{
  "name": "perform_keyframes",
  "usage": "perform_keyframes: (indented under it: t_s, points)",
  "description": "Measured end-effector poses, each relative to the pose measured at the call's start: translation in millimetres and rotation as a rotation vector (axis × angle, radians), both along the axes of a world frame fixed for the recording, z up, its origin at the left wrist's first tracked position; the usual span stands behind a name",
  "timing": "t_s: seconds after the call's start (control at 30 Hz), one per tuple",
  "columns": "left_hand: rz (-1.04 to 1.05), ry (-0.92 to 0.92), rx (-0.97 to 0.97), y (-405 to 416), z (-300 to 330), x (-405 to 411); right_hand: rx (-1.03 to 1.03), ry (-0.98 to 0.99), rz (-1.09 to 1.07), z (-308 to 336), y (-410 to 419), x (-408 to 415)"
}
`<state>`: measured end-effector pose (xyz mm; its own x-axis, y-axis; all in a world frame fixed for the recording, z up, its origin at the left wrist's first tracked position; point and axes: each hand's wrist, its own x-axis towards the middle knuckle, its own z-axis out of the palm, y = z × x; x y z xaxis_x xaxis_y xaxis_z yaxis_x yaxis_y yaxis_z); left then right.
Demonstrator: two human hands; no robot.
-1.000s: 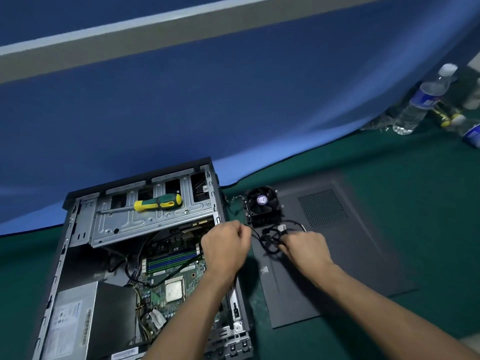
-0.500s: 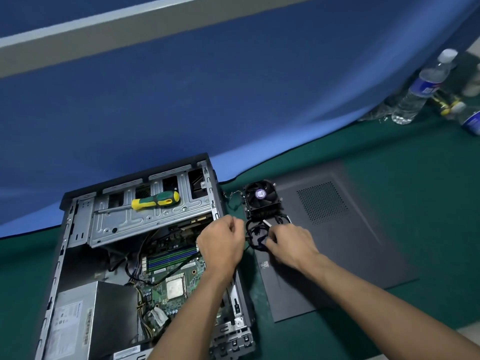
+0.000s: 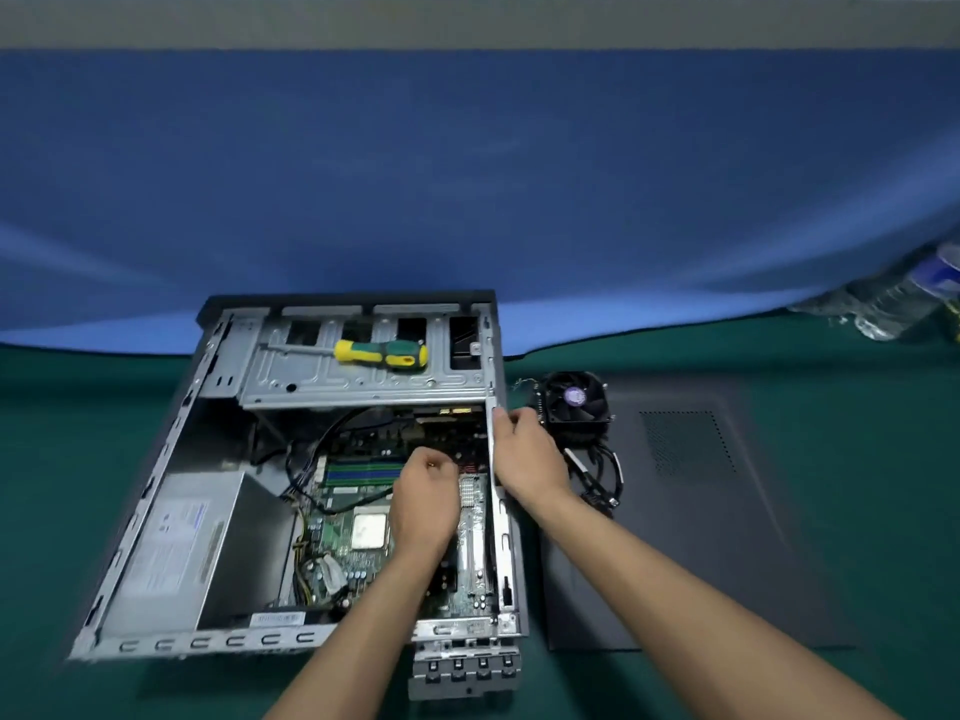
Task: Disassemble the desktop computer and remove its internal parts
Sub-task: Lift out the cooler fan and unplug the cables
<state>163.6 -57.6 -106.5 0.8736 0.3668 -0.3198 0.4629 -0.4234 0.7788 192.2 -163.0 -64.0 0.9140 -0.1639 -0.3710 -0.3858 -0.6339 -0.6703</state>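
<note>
- On the green tabletop [image 3: 857,485]: open computer case [image 3: 156,491], heavy, stiff steel.
- Left hand [image 3: 426,498] fingers curled over motherboard [image 3: 363,543], fragile; contents hidden.
- Right hand [image 3: 527,454] grips the case's side rail [image 3: 503,532], a sound hold.

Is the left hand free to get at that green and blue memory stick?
Probably yes: the left hand is already inside the open case, right beside the memory stick, with nothing covering it.

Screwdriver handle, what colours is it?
Yellow and green. The screwdriver lies on the drive cage; the head view shows it.
</note>
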Motion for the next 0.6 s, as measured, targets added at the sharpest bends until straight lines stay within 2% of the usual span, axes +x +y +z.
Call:
perform_keyframes:
  t_s: [0.1, 0.23, 0.43, 0.6]
  points:
    - [-0.053, 0.112, -0.032, 5.9, -7.4, 4.4, 0.032, 0.062, -0.123, -5.6, 13.8, 6.6]
    - [-0.124, 0.205, 0.04, 5.6, -16.8, 12.6, -0.055, 0.015, -0.18, -8.4, 20.8, 11.5]
    - [-0.074, -0.024, 0.306, 4.7, -16.8, 36.3, -0.172, -0.061, -0.143, -12.8, 21.7, 10.1]
    - [-0.273, 0.123, 0.26, 3.4, -30.8, 47.3, -0.197, -0.067, -0.148, -16.1, 21.8, 13.3]
